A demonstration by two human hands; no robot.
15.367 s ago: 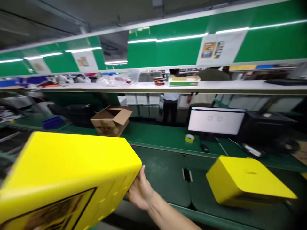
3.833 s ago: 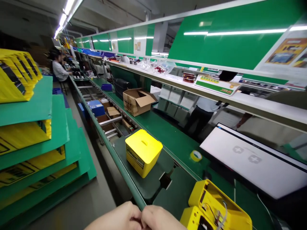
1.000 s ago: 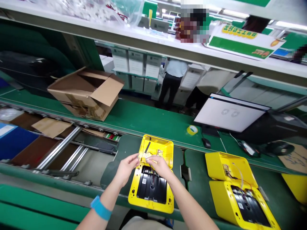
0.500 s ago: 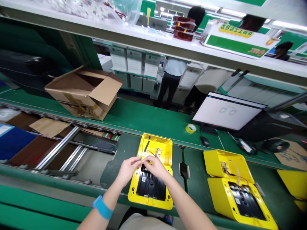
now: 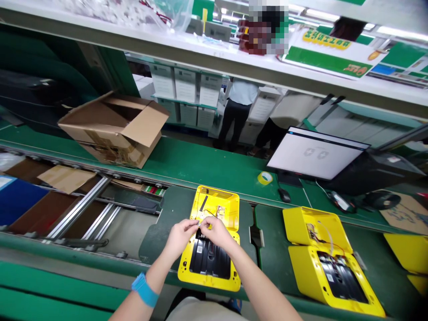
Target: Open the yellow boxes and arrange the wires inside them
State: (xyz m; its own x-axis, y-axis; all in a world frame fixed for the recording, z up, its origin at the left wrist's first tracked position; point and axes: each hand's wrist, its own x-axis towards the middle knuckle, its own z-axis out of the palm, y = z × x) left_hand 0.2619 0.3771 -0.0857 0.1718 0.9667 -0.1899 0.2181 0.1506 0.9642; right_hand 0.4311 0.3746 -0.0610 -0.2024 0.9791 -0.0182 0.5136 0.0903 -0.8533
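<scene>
An opened yellow case (image 5: 187,269) lies in front of me, its lid (image 5: 232,205) folded back on the far side. A black panel (image 5: 210,261) with a small white label fills the near half. Inside the lid are a small circuit board (image 5: 220,211), a black strip (image 5: 203,203) and thin wires. My left hand (image 5: 180,236) and my right hand (image 5: 214,232) meet fingertip to fingertip over the hinge side. Both pinch what looks like a small whitish wire connector (image 5: 199,224), mostly covered by the fingers. A blue wristband (image 5: 145,290) is on my left wrist.
Another opened yellow case (image 5: 302,267) stands to the right, with part of a third at the edge. Behind are a monitor (image 5: 317,154), mouse (image 5: 284,195), tape roll (image 5: 265,178) and cardboard box (image 5: 113,133). A shelf (image 5: 214,55) crosses above; people stand beyond.
The whole view has shifted slightly. Both hands stay together at the same spot over the case, with only slight finger movement.
</scene>
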